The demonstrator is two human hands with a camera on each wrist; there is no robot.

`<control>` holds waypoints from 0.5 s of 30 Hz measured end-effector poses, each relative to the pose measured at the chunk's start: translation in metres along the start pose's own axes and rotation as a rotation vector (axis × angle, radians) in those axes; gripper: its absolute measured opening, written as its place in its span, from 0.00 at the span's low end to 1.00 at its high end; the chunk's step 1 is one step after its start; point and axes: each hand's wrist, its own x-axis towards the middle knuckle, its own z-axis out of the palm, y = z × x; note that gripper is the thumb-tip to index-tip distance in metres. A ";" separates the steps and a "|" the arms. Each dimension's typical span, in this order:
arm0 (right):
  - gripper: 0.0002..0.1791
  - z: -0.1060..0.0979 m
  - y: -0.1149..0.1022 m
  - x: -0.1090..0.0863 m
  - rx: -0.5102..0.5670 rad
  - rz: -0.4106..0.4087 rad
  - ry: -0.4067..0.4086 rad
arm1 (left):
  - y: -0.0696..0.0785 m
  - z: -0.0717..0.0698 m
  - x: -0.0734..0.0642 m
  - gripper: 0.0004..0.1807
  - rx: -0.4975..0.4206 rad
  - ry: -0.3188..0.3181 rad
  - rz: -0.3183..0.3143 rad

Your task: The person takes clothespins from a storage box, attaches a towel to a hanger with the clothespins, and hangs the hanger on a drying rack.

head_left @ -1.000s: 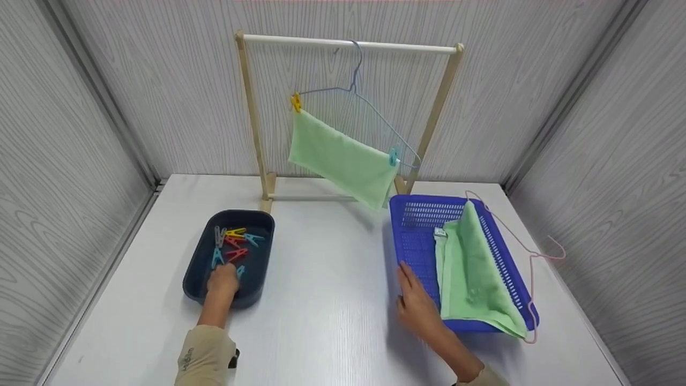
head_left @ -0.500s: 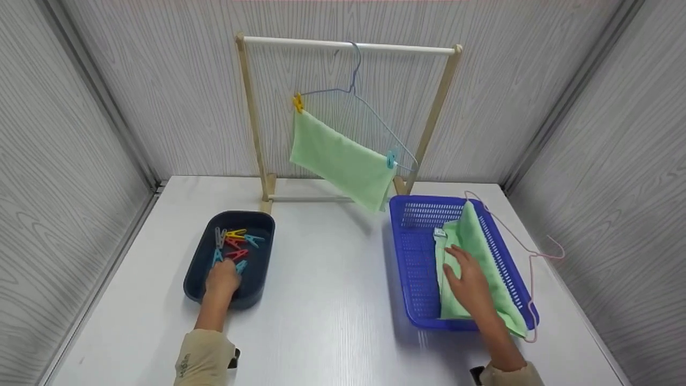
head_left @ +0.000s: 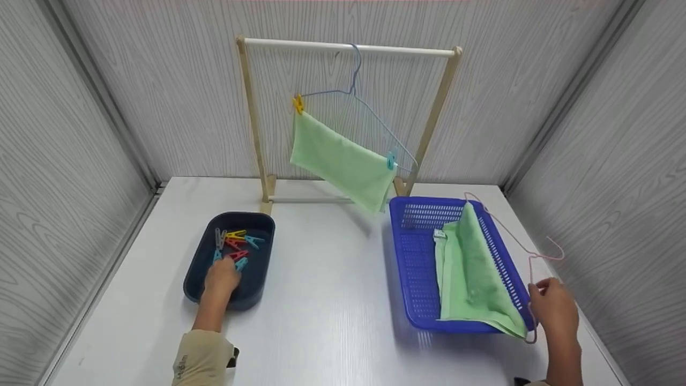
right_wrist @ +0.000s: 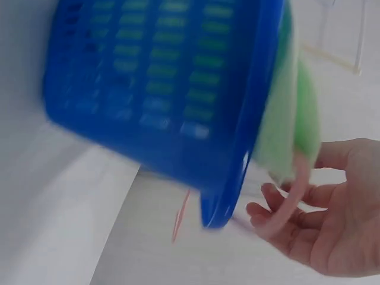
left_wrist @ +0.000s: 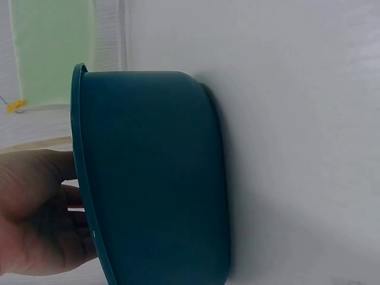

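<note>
My left hand (head_left: pixel 222 277) reaches down into the dark tub (head_left: pixel 257 289), beside a light-blue clothespin (head_left: pixel 241 264). In the left wrist view, the tub's wall (left_wrist: pixel 154 178) hides its fingertips, so I cannot tell whether they pinch a clothespin. Several red, yellow (head_left: pixel 236 234), blue and grey clothespins lie farther up the tub. My right hand (head_left: pixel 556 306) is at the right side of the blue basket (head_left: pixel 420 279), its fingers curled around the pink clothes hanger (right_wrist: pixel 285 214). A folded green towel (head_left: pixel 479 268) hangs over that hanger, which leans across the basket's right rim.
Behind the tub and basket stands a wooden rack with a white bar (head_left: pixel 300 44). From it a blue hanger (head_left: pixel 355 80) hangs tilted, carrying a green towel (head_left: pixel 343 158) held by a yellow clothespin (head_left: pixel 298 104) and a light-blue one. Grey walls (head_left: pixel 605 161) enclose the white table.
My right hand has left the basket's left rim, crossed over the towel and come to the pink hanger on the right. My left hand has stayed in the tub, shifting only slightly.
</note>
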 end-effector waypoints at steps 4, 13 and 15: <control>0.23 -0.004 0.019 -0.004 -0.064 0.085 -0.184 | 0.000 -0.001 0.001 0.18 -0.004 0.007 0.010; 0.22 0.002 0.032 -0.007 -0.058 0.101 -0.215 | 0.001 -0.003 0.002 0.20 -0.011 -0.003 0.021; 0.20 0.002 0.033 -0.008 -0.056 0.084 -0.191 | 0.002 -0.004 0.001 0.20 -0.014 -0.003 0.016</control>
